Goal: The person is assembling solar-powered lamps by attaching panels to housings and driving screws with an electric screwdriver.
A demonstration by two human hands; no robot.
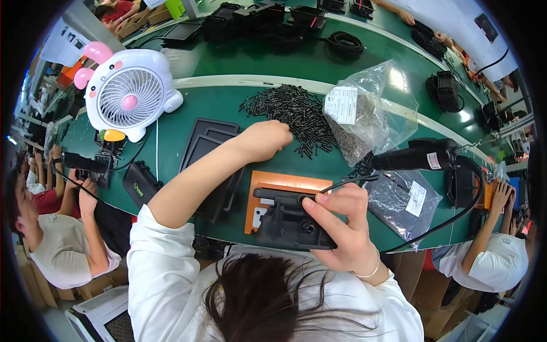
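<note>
Right-hand grip: we have our right hand (345,223) clamped on the black housing (288,219), fingers laid across its right end.
Left-hand grip: our left hand (265,141) is curled, fingers together, at the near left edge of the heap of black screws (293,114); whether a screw is pinched there, we cannot tell.
Housing place: near the middle of the tabletop's (213,101) near edge, partly covering the orange block (249,211); we cannot tell whether the two touch.
Black trays: stacked (194,151) left of the block, partly behind our left forearm.
Corded tool: black (413,157), right of our hands, its cord looping toward the tabletop's near edge.
Step in hand: as we judge it, fetching a screw while the right hand steadies the housing.
Next move: this likely calls for us to single out one screw, carry it to a hole in the housing and hold the part square for driving.
</note>
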